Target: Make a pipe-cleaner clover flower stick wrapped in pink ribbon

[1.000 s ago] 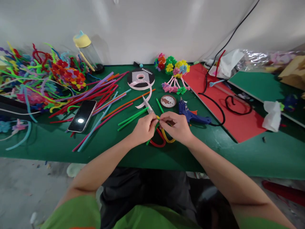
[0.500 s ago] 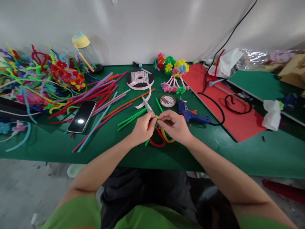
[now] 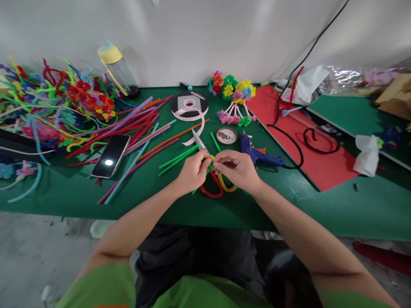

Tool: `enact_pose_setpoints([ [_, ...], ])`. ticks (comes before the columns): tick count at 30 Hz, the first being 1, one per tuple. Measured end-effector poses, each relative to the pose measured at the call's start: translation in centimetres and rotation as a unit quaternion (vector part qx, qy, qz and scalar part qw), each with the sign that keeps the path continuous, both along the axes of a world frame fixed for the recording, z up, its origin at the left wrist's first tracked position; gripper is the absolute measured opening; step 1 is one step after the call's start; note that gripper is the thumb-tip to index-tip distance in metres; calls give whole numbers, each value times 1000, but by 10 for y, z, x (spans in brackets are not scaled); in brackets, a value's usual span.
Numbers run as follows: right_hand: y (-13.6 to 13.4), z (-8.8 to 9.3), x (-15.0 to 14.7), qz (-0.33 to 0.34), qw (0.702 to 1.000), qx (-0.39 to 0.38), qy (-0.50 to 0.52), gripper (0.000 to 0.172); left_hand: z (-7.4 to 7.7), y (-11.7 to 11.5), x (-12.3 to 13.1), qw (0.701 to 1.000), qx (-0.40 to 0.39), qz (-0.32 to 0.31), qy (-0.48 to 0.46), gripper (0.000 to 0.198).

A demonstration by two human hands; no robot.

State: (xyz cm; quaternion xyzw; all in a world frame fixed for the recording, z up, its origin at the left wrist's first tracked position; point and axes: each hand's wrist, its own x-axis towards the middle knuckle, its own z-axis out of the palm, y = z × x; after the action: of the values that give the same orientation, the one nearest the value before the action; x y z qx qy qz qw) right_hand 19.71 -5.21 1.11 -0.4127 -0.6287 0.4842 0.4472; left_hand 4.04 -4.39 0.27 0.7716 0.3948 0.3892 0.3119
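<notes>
My left hand (image 3: pixel 194 172) is closed in a pinch on a green pipe cleaner (image 3: pixel 210 168), over the middle of the table. Fingertip to fingertip with it, my right hand (image 3: pixel 238 171) pinches the same green piece; the fingers hide most of it. Beneath both hands lie scissors (image 3: pixel 212 191) with one red and one yellow handle, blades pointing away from me. Several green pipe cleaners (image 3: pixel 176 159) rest left of the blades. Another green length (image 3: pixel 215 141) sticks out beyond my right fingers; whether it joins the held piece I cannot tell.
Left are a phone (image 3: pixel 111 156), loose coloured pipe cleaners (image 3: pixel 141 124), a heaped pile (image 3: pixel 48 102) and a bottle (image 3: pixel 117 70). Behind my hands are a ribbon spool (image 3: pixel 178 105), a round brown-and-white disc (image 3: pixel 226 135) and fuzzy flowers (image 3: pixel 237 92). A blue glue gun (image 3: pixel 265 158) lies right, beside a red board (image 3: pixel 324 171).
Both hands stay nearly in place, with small finger movements at the pinch. The green end below my left hand has shifted slightly left.
</notes>
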Motion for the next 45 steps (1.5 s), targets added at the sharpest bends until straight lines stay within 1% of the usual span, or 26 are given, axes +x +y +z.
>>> enact_pose_setpoints([
  [2, 0, 0, 0, 8, 1000, -13, 6, 5, 1, 0, 0, 1000, -9, -2, -5, 17],
  [4, 1, -1, -1, 8, 1000, -8, 15, 7, 2, 0, 0, 1000, -23, -1, -14, 18],
  [9, 1, -4, -3, -30, 998, 54, -14, 15, 6, -1, 0, 996, -82, 7, -44, 21],
  [15, 1, -4, -2, -53, 993, 95, -50, 8, 4, -1, 0, 987, -142, -9, -71, 26],
  [19, 1, 0, -2, -58, 985, 133, -89, 8, 3, -2, 0, 985, -154, -14, -71, 27],
  [22, 2, 2, -1, -55, 983, 147, -98, 9, 3, -2, 0, 985, -156, -18, -68, 28],
  [27, 3, -1, 0, -44, 984, 144, -96, 9, 1, -1, 1, 986, -151, -18, -69, 27],
  [35, 4, -2, 0, -24, 986, 134, -100, 8, 1, -1, 2, 980, -179, -32, -86, 29],
  [39, 3, -2, 1, -49, 983, 140, -112, 6, 1, 0, 1, 975, -196, -33, -101, 29],
  [42, 3, -3, 2, -90, 976, 151, -125, 5, 3, 0, 1, 969, -213, -68, -109, 29],
  [45, 4, -4, 3, -102, 970, 175, -135, 3, 4, -2, 2, 965, -225, -91, -101, 28],
])
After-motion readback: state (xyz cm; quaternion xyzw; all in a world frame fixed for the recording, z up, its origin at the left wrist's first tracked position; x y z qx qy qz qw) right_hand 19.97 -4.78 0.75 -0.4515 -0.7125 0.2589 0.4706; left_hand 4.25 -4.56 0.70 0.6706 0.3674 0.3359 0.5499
